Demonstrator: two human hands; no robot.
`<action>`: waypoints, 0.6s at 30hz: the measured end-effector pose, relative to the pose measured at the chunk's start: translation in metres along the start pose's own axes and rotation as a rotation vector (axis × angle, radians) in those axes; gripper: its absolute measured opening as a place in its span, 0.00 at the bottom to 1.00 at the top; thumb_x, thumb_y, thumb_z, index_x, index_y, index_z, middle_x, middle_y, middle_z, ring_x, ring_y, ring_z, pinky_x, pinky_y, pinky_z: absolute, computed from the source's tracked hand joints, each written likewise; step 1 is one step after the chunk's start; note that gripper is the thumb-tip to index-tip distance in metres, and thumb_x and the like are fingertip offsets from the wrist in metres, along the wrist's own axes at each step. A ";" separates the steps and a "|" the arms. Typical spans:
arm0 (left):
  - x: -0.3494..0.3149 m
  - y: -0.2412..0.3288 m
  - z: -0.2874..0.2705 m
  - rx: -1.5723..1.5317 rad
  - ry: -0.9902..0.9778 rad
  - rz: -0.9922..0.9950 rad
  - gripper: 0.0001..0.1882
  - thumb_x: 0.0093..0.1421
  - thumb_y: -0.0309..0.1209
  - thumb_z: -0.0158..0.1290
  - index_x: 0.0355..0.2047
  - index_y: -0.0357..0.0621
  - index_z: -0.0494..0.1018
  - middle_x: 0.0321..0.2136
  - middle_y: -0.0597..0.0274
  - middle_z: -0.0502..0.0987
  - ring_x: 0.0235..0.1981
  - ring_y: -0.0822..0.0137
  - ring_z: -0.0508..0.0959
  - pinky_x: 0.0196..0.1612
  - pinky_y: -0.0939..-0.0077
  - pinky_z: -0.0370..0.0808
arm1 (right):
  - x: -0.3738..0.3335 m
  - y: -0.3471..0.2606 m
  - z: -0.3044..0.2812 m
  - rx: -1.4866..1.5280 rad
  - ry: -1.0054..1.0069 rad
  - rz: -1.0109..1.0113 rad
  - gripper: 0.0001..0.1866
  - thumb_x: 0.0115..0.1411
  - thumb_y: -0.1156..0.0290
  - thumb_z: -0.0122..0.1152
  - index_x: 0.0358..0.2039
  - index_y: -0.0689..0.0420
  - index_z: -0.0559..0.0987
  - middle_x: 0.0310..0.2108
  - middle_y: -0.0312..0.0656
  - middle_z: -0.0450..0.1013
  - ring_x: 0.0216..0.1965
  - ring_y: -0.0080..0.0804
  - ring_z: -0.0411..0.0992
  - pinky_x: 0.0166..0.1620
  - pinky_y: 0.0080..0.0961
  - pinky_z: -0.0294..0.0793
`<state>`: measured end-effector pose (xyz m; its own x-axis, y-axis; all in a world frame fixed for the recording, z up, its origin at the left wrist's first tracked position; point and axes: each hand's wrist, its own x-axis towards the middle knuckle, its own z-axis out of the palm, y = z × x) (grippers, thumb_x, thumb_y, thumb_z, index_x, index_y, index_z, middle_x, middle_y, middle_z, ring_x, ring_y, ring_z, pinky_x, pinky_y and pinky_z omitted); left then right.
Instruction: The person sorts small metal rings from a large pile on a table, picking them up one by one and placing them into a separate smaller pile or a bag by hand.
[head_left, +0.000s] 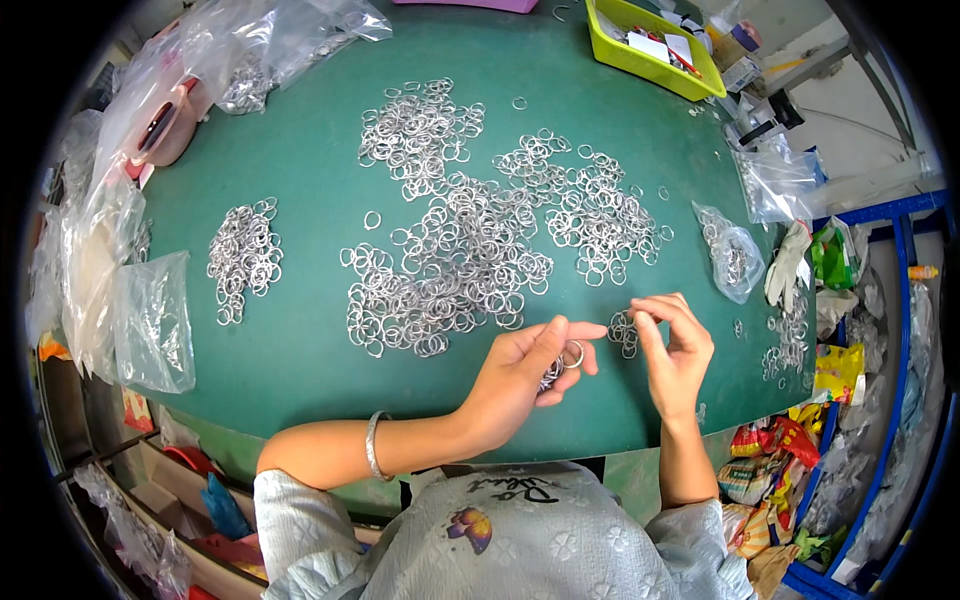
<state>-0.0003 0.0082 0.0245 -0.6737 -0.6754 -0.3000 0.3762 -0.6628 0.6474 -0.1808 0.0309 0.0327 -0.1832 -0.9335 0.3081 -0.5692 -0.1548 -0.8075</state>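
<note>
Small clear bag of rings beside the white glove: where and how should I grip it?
Probably pinch the near end of the bag, coming from the left: the film there looks slack, the rings bunch toward its middle, and the glove lies close on its right.

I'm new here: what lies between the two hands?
In the head view, a small cluster of silvery rings lies between the left hand and right hand.

Silvery rings [605, 215] are lying in loose heaps [465, 250], mid-scene and far; a smaller pile [243, 250] is sitting left, a tiny cluster [624, 338] is lying near right; some are nestling in the left hand [512, 375]
</note>
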 end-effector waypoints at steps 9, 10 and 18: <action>-0.003 0.004 -0.002 0.053 -0.059 0.104 0.24 0.64 0.42 0.32 0.39 0.34 0.70 0.27 0.59 0.71 0.22 0.78 0.61 0.18 0.89 0.56 | 0.006 0.014 0.007 -0.054 -0.044 0.079 0.05 0.49 0.78 0.56 0.29 0.62 0.76 0.27 0.41 0.72 0.26 0.27 0.67 0.30 0.20 0.64; -0.003 0.003 -0.002 0.050 -0.048 0.093 0.23 0.64 0.42 0.33 0.38 0.35 0.71 0.27 0.59 0.71 0.21 0.78 0.62 0.17 0.88 0.56 | 0.013 0.024 0.006 -0.159 -0.042 0.121 0.07 0.49 0.76 0.57 0.30 0.62 0.75 0.28 0.41 0.72 0.28 0.29 0.67 0.31 0.21 0.64; 0.002 -0.003 -0.005 -0.081 0.126 -0.157 0.13 0.60 0.35 0.44 0.35 0.37 0.71 0.24 0.61 0.72 0.17 0.77 0.66 0.16 0.86 0.58 | 0.026 0.056 0.017 -0.600 -0.085 0.020 0.11 0.44 0.74 0.61 0.31 0.60 0.74 0.27 0.41 0.69 0.34 0.38 0.65 0.41 0.30 0.61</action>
<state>-0.0002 0.0071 0.0185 -0.6452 -0.5935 -0.4811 0.3262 -0.7834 0.5290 -0.2043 -0.0074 -0.0130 -0.1479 -0.9607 0.2351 -0.9236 0.0491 -0.3803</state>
